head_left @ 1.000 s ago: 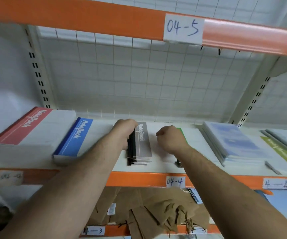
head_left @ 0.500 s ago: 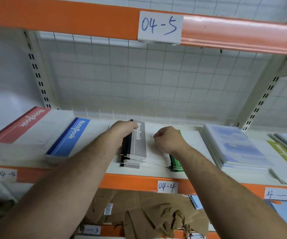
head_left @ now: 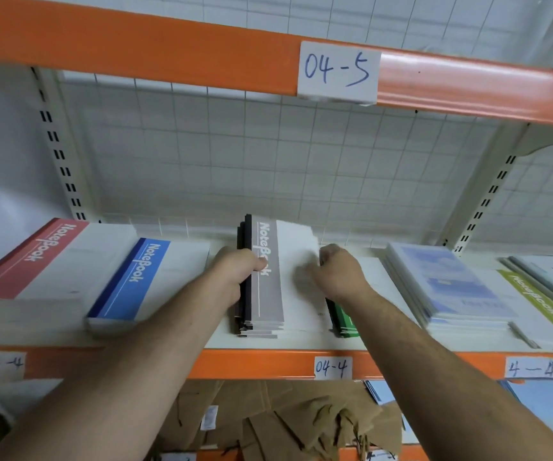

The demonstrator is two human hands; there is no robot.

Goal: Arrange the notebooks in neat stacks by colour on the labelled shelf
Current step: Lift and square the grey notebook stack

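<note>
Grey notebooks (head_left: 267,294) lie in a pile on the shelf (head_left: 268,361), right above the "04-4" label (head_left: 331,367). The person's left hand (head_left: 232,274) grips the pile's left side. The thumb lies on top, across the white word, and the other fingers curl down by the black spines.

A second ago those fingers sat on the far corner of the pile. Now they are halfway along its side, and the far end pokes out past the fingertips.

The right hand (head_left: 338,274) is curled at the pile's right edge. Its fingers are tucked under, so one cannot tell if they hold the cover or only push on it. Green notebooks (head_left: 343,319) lie under that wrist, and more of them shows now than before. Blue notebooks (head_left: 142,274) lie just left of the left fingers, and red notebooks (head_left: 45,251) lie further left.

It looks like the two hands are squeezing the grey pile straight. Its near ends look a bit stepped, so it likely needs more tidying.
</note>
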